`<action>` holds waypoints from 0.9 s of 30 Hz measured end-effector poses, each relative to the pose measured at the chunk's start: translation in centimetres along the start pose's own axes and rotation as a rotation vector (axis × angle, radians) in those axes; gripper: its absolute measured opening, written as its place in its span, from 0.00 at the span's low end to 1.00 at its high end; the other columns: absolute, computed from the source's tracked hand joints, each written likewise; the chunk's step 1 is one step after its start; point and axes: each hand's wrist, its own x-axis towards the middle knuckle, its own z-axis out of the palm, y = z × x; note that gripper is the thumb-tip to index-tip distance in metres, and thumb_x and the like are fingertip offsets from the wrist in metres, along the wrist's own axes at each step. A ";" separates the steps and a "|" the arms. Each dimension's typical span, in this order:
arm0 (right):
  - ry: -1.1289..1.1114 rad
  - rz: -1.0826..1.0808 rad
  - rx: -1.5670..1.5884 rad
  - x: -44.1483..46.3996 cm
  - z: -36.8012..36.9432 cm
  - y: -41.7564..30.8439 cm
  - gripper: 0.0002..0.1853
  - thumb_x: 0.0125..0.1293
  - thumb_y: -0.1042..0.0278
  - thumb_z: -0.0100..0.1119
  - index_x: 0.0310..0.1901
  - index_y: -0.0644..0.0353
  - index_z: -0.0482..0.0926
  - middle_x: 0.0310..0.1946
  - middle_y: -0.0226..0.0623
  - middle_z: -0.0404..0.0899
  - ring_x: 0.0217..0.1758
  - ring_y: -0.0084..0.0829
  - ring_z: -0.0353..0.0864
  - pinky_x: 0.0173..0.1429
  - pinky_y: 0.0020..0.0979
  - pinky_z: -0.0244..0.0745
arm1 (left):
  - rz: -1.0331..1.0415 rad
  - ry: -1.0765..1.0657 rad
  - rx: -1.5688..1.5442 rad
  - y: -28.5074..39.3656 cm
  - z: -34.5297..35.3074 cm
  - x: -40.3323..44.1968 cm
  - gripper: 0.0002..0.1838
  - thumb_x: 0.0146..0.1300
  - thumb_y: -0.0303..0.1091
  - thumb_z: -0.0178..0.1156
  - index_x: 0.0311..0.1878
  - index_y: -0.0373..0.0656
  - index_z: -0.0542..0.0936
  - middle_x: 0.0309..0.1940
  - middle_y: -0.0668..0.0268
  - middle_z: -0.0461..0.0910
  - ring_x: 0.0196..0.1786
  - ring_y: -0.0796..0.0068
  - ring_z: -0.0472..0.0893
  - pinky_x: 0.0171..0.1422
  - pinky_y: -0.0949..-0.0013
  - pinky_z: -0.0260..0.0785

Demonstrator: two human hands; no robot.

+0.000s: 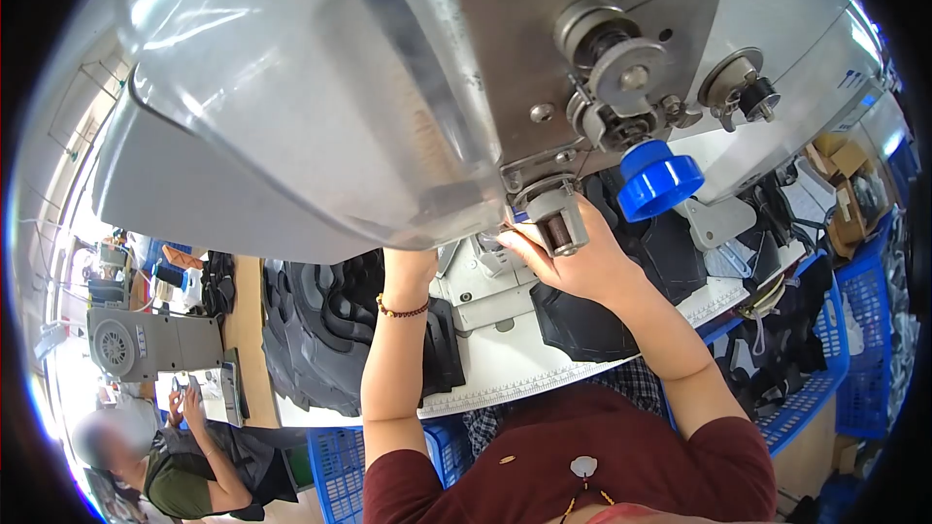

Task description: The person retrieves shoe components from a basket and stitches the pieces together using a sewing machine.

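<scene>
A large sewing machine [291, 136] with a metal plate, tension discs and a blue knob [660, 180] fills the upper view. My left hand [411, 264] is at the machine bed [485, 306], its fingers hidden behind the machine head. My right hand [578, 257] is by the needle area, thumb and forefinger brought together on something I cannot make out; a bit of blue shows beside them. Black cut pieces [582, 320] lie under and beside my right forearm. A heap of dark, curved pieces [320, 330] lies left of my left arm.
Blue baskets stand below the table edge [515, 386] and at the right [825, 349], the right one holding dark material. At the far left a co-worker [184, 471] sits by another machine [155, 343]. Cardboard boxes [848, 155] are at the upper right.
</scene>
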 end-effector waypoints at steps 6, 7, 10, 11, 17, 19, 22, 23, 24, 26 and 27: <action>0.026 0.006 0.096 -0.1 0.4 0.3 0.07 0.50 0.70 0.57 0.30 0.63 0.75 0.30 0.38 0.75 0.37 0.37 0.74 0.44 0.34 0.68 | -0.342 0.128 -0.530 1.1 1.3 0.5 0.09 0.58 0.24 0.53 0.42 0.43 0.74 0.35 0.71 0.76 0.33 0.84 0.75 0.33 0.83 0.68; 0.041 -0.001 0.121 -0.1 0.5 0.3 0.05 0.50 0.72 0.55 0.28 0.64 0.73 0.29 0.39 0.74 0.39 0.37 0.73 0.46 0.34 0.67 | -0.353 0.133 -0.535 1.3 1.3 0.4 0.08 0.58 0.24 0.53 0.42 0.44 0.73 0.35 0.72 0.76 0.33 0.84 0.75 0.33 0.83 0.68; 0.005 -0.010 0.086 0.2 -0.1 0.0 0.05 0.50 0.72 0.55 0.28 0.64 0.74 0.28 0.38 0.74 0.37 0.37 0.73 0.44 0.34 0.67 | -0.283 0.063 -0.501 0.2 0.5 0.0 0.08 0.59 0.28 0.54 0.42 0.45 0.73 0.35 0.71 0.76 0.34 0.83 0.75 0.35 0.81 0.70; 0.017 -0.014 0.093 0.2 0.0 0.0 0.05 0.49 0.72 0.55 0.27 0.64 0.74 0.28 0.38 0.73 0.37 0.37 0.73 0.44 0.34 0.67 | -0.346 0.078 -0.557 0.0 0.2 0.1 0.08 0.59 0.29 0.54 0.43 0.45 0.73 0.36 0.71 0.76 0.35 0.81 0.76 0.36 0.79 0.70; -0.026 0.004 0.077 0.2 -0.3 -0.1 0.06 0.48 0.71 0.57 0.24 0.63 0.72 0.27 0.39 0.73 0.35 0.37 0.73 0.43 0.35 0.67 | -0.688 0.082 -0.737 1.0 -0.6 5.4 0.12 0.59 0.31 0.53 0.46 0.42 0.72 0.39 0.66 0.76 0.40 0.75 0.76 0.42 0.74 0.69; 0.022 -0.009 0.081 -0.4 0.5 0.6 0.08 0.47 0.69 0.58 0.24 0.65 0.72 0.29 0.42 0.73 0.36 0.41 0.72 0.43 0.37 0.67 | -0.671 0.032 -0.699 2.1 -1.0 7.8 0.13 0.58 0.30 0.53 0.47 0.40 0.71 0.40 0.65 0.75 0.41 0.74 0.75 0.44 0.74 0.69; 0.071 0.048 0.148 -0.8 0.6 0.6 0.09 0.47 0.72 0.59 0.31 0.66 0.75 0.34 0.45 0.74 0.41 0.44 0.73 0.45 0.37 0.67 | -0.583 -0.044 -0.587 4.6 -2.6 10.2 0.15 0.58 0.29 0.53 0.49 0.38 0.70 0.42 0.63 0.75 0.43 0.73 0.75 0.46 0.73 0.67; 0.094 0.052 0.135 -1.0 0.2 0.4 0.09 0.47 0.74 0.60 0.31 0.65 0.76 0.36 0.45 0.75 0.41 0.44 0.73 0.45 0.36 0.68 | -0.543 -0.067 -0.533 5.7 -3.5 10.8 0.16 0.58 0.29 0.53 0.50 0.37 0.70 0.42 0.63 0.74 0.44 0.73 0.75 0.47 0.73 0.67; 0.115 0.056 0.120 -1.0 -0.3 0.1 0.09 0.46 0.75 0.60 0.32 0.64 0.76 0.37 0.45 0.75 0.41 0.44 0.74 0.45 0.35 0.69 | -0.503 -0.088 -0.472 6.9 -4.7 11.2 0.16 0.57 0.28 0.52 0.50 0.37 0.70 0.43 0.62 0.74 0.44 0.73 0.74 0.48 0.72 0.67; 0.139 0.083 0.069 -1.1 -0.9 -0.4 0.09 0.47 0.76 0.60 0.33 0.63 0.77 0.41 0.46 0.75 0.43 0.42 0.75 0.47 0.32 0.69 | -0.436 -0.111 -0.335 9.0 -7.6 11.0 0.18 0.57 0.27 0.52 0.51 0.35 0.69 0.44 0.61 0.74 0.46 0.72 0.74 0.50 0.72 0.66; 0.133 0.102 0.089 -1.3 -1.2 -0.5 0.09 0.47 0.76 0.60 0.33 0.63 0.77 0.41 0.45 0.76 0.43 0.41 0.76 0.48 0.32 0.69 | -0.413 -0.112 -0.263 9.9 -9.3 10.5 0.18 0.57 0.27 0.52 0.52 0.34 0.69 0.45 0.61 0.73 0.46 0.72 0.74 0.51 0.72 0.66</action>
